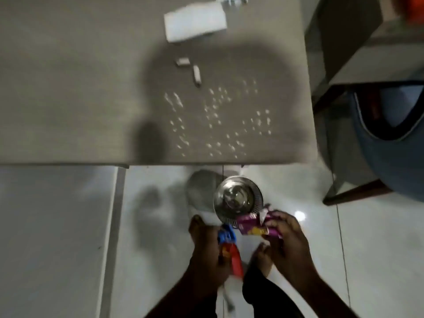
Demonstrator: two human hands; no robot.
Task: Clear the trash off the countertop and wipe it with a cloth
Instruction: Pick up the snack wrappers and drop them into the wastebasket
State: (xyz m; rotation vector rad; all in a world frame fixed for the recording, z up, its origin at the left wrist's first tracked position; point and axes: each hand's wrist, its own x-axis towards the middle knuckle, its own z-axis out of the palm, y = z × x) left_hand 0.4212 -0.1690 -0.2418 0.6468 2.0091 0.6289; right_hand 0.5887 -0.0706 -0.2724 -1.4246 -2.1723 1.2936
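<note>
Left hand (207, 249) clenched around a blue, red and orange wrapper (229, 251), held low over the floor (57, 237), well clear of the tabletop (68, 88). Right hand (286, 239) just beside it, gripping a purple wrapper (250, 226) by its near edge, with a torn silvery end sticking up past the fingers. Both wrappers held off the tabletop, on the near side of its front edge.

Directly ahead of both hands, a round metal bin (238, 199) standing on the floor, its shiny top facing up; purple wrapper overlapping the bin's near rim, blue wrapper just short of it. Whether the bin is open or lidded, hard to tell through the blur.

Farther ahead of the hands, on the tabletop: a scatter of small white crumbs (218, 120) spread across the shadowed patch near the front edge. Beyond the crumbs, two small pale scraps (183, 61), one lying flat and one angled just beside it. Farther still, a white folded cloth (195, 21), possibly paper, lying flat, apart from the scraps.

Off to the right of the right hand, a dark chair (358, 191) leg on the floor and something blue (390, 157) resting against it.
</note>
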